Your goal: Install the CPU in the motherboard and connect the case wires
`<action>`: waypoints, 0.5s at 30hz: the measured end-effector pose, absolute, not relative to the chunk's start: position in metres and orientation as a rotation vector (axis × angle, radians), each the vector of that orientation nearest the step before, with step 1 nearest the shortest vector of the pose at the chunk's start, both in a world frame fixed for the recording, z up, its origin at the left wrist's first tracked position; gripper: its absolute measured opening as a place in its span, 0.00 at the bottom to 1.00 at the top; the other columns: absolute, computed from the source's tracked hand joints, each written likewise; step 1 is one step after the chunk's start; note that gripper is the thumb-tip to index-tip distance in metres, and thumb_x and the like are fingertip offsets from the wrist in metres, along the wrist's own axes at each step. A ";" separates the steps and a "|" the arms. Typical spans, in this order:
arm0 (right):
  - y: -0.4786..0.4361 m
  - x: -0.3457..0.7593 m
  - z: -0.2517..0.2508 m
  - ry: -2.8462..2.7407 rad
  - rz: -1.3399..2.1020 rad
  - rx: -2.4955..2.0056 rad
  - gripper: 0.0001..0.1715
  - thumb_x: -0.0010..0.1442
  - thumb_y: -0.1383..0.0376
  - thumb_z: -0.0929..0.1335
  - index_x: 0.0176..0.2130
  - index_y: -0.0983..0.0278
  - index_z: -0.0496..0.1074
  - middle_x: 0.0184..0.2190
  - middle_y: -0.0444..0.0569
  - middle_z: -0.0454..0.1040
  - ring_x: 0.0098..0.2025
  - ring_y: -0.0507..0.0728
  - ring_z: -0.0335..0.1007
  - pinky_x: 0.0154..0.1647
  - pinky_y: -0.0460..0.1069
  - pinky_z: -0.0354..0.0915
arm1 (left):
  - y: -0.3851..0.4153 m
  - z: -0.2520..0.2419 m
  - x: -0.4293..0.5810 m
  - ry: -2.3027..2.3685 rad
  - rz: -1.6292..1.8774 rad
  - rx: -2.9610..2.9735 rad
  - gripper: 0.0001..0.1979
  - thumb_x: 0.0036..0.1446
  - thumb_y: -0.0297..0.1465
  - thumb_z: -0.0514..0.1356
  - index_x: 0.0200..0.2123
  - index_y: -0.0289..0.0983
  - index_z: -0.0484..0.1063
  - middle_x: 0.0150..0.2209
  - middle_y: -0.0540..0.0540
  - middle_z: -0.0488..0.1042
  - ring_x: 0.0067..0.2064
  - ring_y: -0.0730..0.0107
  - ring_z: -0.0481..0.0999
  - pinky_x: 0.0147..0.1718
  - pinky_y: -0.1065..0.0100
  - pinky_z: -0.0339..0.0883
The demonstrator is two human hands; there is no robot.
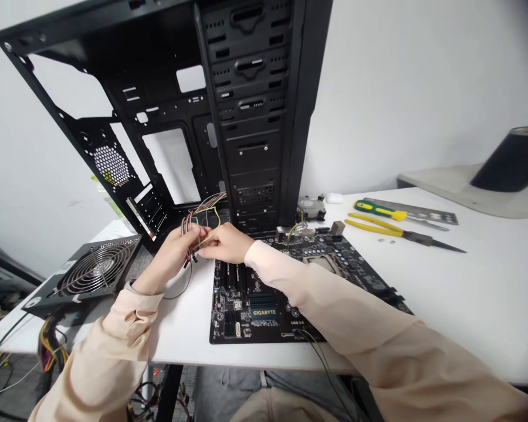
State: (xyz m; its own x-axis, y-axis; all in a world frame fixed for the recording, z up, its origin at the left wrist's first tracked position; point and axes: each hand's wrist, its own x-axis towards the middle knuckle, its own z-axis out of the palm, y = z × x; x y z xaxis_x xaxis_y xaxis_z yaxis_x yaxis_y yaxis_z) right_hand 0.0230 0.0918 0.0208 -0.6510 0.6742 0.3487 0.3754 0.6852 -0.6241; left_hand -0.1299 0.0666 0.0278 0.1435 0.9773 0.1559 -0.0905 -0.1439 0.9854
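Note:
Thin coloured wires [209, 202] come out of the open black computer case [264, 135] near its bottom. My left hand [179, 249] is closed around this bundle, and small dark connectors hang below its fingers. Close against it, my right hand [227, 243] pinches among the same wires, with a yellow one looping over it; exactly which strand it grips is hidden. Under my right forearm a black Gigabyte motherboard [264, 287] lies flat on the white table [185, 334], partly covered by the sleeve.
Left of my hands sits a power supply [99, 266] with a fan grille, its cables hanging off the table edge. A CPU cooler [311, 207] stands behind the motherboard. Yellow-handled pliers [400, 232], a green-yellow utility knife [381, 209] and a metal plate [431, 212] lie at right.

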 end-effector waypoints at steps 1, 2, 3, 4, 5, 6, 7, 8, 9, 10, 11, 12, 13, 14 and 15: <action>0.093 0.022 0.020 -2.225 0.783 -0.785 0.19 0.57 0.60 0.67 0.19 0.66 0.69 0.16 0.39 0.63 0.24 0.48 0.59 0.30 0.44 0.55 | 0.067 0.028 -0.130 0.963 1.251 1.317 0.14 0.43 0.37 0.70 0.24 0.34 0.71 0.26 0.48 0.74 0.30 0.69 0.74 0.31 0.70 0.67; 0.094 0.021 0.020 -2.088 0.899 -0.778 0.21 0.57 0.57 0.67 0.18 0.66 0.69 0.15 0.40 0.63 0.22 0.47 0.59 0.28 0.44 0.55 | 0.067 0.028 -0.131 0.963 1.259 1.306 0.14 0.43 0.37 0.70 0.24 0.34 0.71 0.25 0.49 0.73 0.29 0.70 0.74 0.31 0.70 0.67; 0.096 0.019 0.019 -1.934 1.012 -0.783 0.23 0.58 0.55 0.66 0.18 0.66 0.68 0.14 0.40 0.62 0.20 0.47 0.58 0.26 0.44 0.55 | 0.067 0.028 -0.131 0.963 1.268 1.292 0.15 0.43 0.38 0.71 0.24 0.35 0.70 0.24 0.50 0.73 0.29 0.70 0.74 0.31 0.70 0.68; 0.098 0.018 0.018 -1.785 1.106 -0.796 0.25 0.58 0.54 0.65 0.18 0.66 0.68 0.13 0.40 0.62 0.18 0.47 0.56 0.24 0.44 0.54 | 0.068 0.028 -0.132 0.965 1.280 1.276 0.16 0.42 0.39 0.71 0.24 0.35 0.69 0.24 0.50 0.73 0.29 0.69 0.74 0.31 0.69 0.69; 0.101 0.016 0.018 -1.664 1.164 -0.816 0.26 0.59 0.53 0.63 0.18 0.66 0.68 0.13 0.40 0.61 0.16 0.47 0.55 0.21 0.44 0.53 | 0.068 0.027 -0.132 0.969 1.296 1.258 0.17 0.43 0.40 0.71 0.25 0.35 0.69 0.25 0.49 0.73 0.30 0.68 0.75 0.32 0.68 0.70; 0.103 0.015 0.017 -1.588 1.176 -0.838 0.26 0.60 0.53 0.62 0.20 0.66 0.68 0.12 0.40 0.60 0.15 0.47 0.53 0.20 0.45 0.52 | 0.068 0.027 -0.133 0.974 1.318 1.239 0.18 0.43 0.41 0.70 0.26 0.36 0.68 0.26 0.49 0.74 0.30 0.67 0.76 0.32 0.67 0.71; 0.106 0.015 0.016 -1.538 1.156 -0.854 0.26 0.61 0.53 0.60 0.21 0.66 0.68 0.13 0.40 0.60 0.14 0.47 0.53 0.20 0.45 0.52 | 0.069 0.028 -0.133 0.980 1.344 1.221 0.19 0.43 0.42 0.70 0.28 0.36 0.67 0.27 0.49 0.75 0.30 0.67 0.77 0.31 0.66 0.71; 0.108 0.015 0.016 -1.500 1.120 -0.861 0.26 0.62 0.53 0.59 0.22 0.65 0.67 0.13 0.40 0.60 0.15 0.47 0.53 0.20 0.44 0.52 | 0.069 0.028 -0.134 0.984 1.370 1.207 0.19 0.44 0.42 0.70 0.29 0.37 0.67 0.28 0.49 0.75 0.28 0.69 0.76 0.30 0.66 0.72; 0.109 0.016 0.016 -1.456 1.086 -0.864 0.26 0.63 0.52 0.58 0.23 0.65 0.66 0.15 0.40 0.60 0.16 0.47 0.54 0.21 0.44 0.53 | 0.069 0.029 -0.134 0.984 1.395 1.196 0.19 0.45 0.42 0.69 0.30 0.37 0.67 0.27 0.50 0.75 0.26 0.71 0.75 0.28 0.67 0.72; 0.111 0.017 0.016 -1.413 1.045 -0.861 0.26 0.63 0.50 0.57 0.23 0.64 0.65 0.16 0.40 0.61 0.17 0.48 0.55 0.22 0.44 0.54 | 0.068 0.030 -0.135 0.980 1.417 1.190 0.19 0.46 0.42 0.69 0.32 0.38 0.67 0.26 0.52 0.74 0.23 0.74 0.72 0.26 0.67 0.72; 0.111 0.017 0.015 -1.378 0.999 -0.855 0.27 0.63 0.49 0.57 0.24 0.63 0.64 0.17 0.40 0.61 0.19 0.48 0.56 0.23 0.44 0.54 | 0.068 0.031 -0.135 0.971 1.438 1.186 0.18 0.47 0.42 0.68 0.33 0.38 0.67 0.24 0.54 0.72 0.20 0.76 0.69 0.24 0.68 0.71; 0.112 0.018 0.015 -1.354 0.953 -0.848 0.27 0.64 0.47 0.56 0.25 0.63 0.63 0.18 0.40 0.62 0.20 0.48 0.57 0.24 0.44 0.55 | 0.067 0.032 -0.135 0.958 1.457 1.183 0.18 0.48 0.42 0.68 0.34 0.39 0.67 0.22 0.56 0.70 0.18 0.78 0.65 0.22 0.69 0.70; 0.112 0.019 0.014 -1.347 0.915 -0.845 0.28 0.64 0.45 0.55 0.26 0.62 0.62 0.19 0.40 0.63 0.20 0.48 0.57 0.25 0.44 0.56 | 0.067 0.033 -0.135 0.944 1.474 1.180 0.18 0.48 0.42 0.67 0.37 0.39 0.68 0.21 0.57 0.68 0.16 0.79 0.63 0.20 0.71 0.69; 0.111 0.019 0.014 -1.370 0.892 -0.847 0.28 0.64 0.45 0.54 0.28 0.62 0.63 0.19 0.40 0.63 0.21 0.48 0.58 0.25 0.44 0.56 | 0.066 0.035 -0.135 0.930 1.489 1.176 0.18 0.49 0.42 0.67 0.39 0.40 0.68 0.20 0.58 0.66 0.16 0.80 0.61 0.18 0.73 0.67; 0.111 0.019 0.013 -1.425 0.889 -0.852 0.28 0.65 0.45 0.53 0.29 0.62 0.63 0.19 0.40 0.63 0.21 0.49 0.58 0.26 0.44 0.56 | 0.066 0.036 -0.134 0.916 1.502 1.172 0.19 0.49 0.42 0.66 0.42 0.41 0.68 0.20 0.59 0.65 0.15 0.80 0.59 0.16 0.74 0.65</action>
